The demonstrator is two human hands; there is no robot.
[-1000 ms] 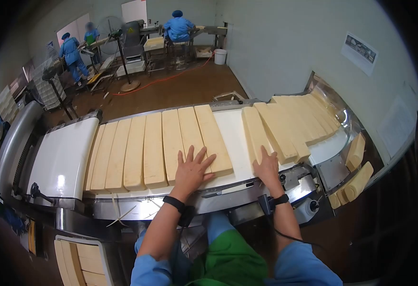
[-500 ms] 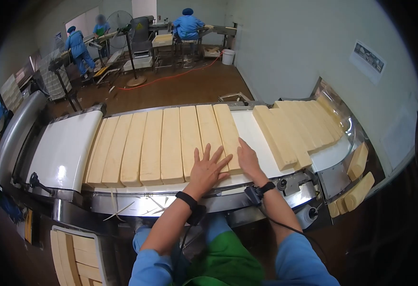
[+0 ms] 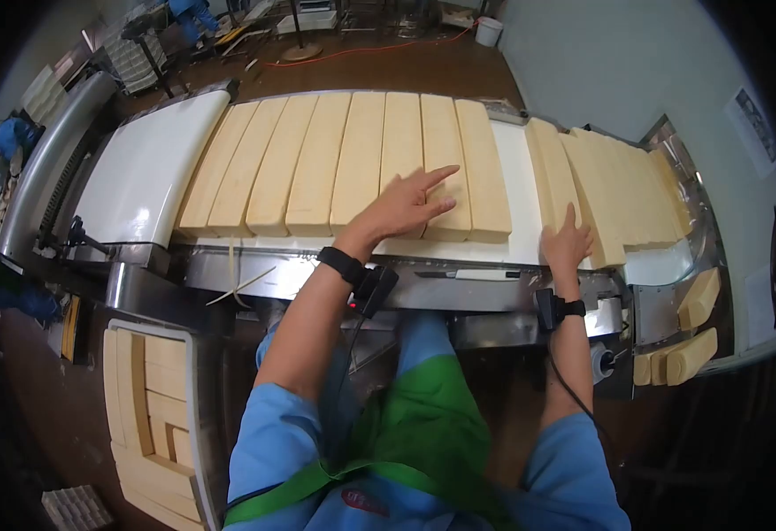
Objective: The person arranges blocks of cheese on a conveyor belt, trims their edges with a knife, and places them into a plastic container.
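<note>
A row of long, pale-yellow blocks (image 3: pixel 360 159) lies side by side on the white belt (image 3: pixel 519 208). Over the near part of the row's right side is my left hand (image 3: pixel 406 208), fingers extended and apart; whether it touches the blocks is hard to tell. My right hand (image 3: pixel 568 246) is at the near end of a separate pale block (image 3: pixel 551 168), fingers apart and not wrapped round it. Just right of that block, a tight group of similar blocks (image 3: pixel 627 186) sits unevenly. A strip of bare belt separates the row from the right-hand block.
A utility knife (image 3: pixel 481 275) lies on the metal front edge, with thin pale offcuts (image 3: pixel 233 276) farther left. Below left stands a crate (image 3: pixel 192 398) of blocks. More pale blocks (image 3: pixel 691 356) sit at far right. A co-worker (image 3: pixel 195 19) is at the back.
My view has tilted down. My right hand has moved from the row's right end to the separate block on the right. My left hand has turned and no longer lies flat with fingers pointing forward.
</note>
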